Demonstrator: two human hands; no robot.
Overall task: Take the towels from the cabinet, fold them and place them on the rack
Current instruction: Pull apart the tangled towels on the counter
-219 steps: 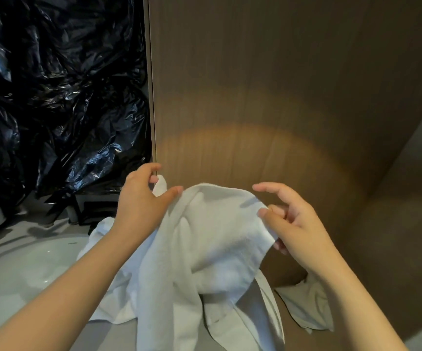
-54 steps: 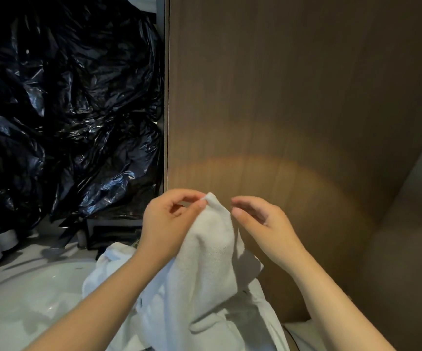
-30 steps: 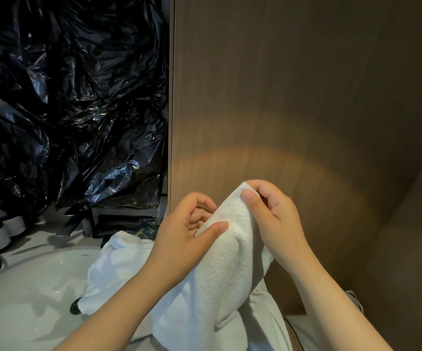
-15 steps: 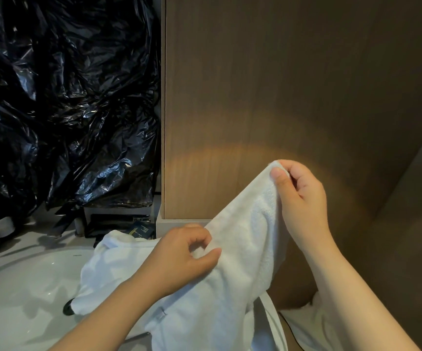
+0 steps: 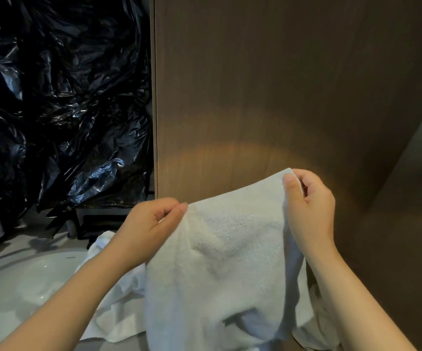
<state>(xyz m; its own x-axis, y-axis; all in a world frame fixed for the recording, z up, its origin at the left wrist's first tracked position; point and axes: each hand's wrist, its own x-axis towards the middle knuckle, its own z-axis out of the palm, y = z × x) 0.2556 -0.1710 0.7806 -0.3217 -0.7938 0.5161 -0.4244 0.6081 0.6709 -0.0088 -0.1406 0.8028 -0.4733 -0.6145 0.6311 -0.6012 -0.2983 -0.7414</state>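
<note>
A bathroom: a white washbasin (image 5: 27, 282) sunk in a pale table (image 5: 30, 245), white towels (image 5: 230, 262) heaped at its edge, a tall wood-grain cabinet panel (image 5: 280, 97) alongside, black plastic sheeting (image 5: 52, 110) behind

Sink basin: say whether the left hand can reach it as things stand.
Likely yes, once freed: the left hand pinches the white towel, but the sink basin lies uncovered close below it.

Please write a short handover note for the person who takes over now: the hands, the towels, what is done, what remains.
Left hand pinches the top edge of the white towel. Right hand pinches its right corner, higher up. The towel hangs spread between them, in front of the wooden panel. More white cloth lies below, by the basin.
Done: towel out and spread.
Left: fold it and put it on the rack; no rack is in view.
</note>
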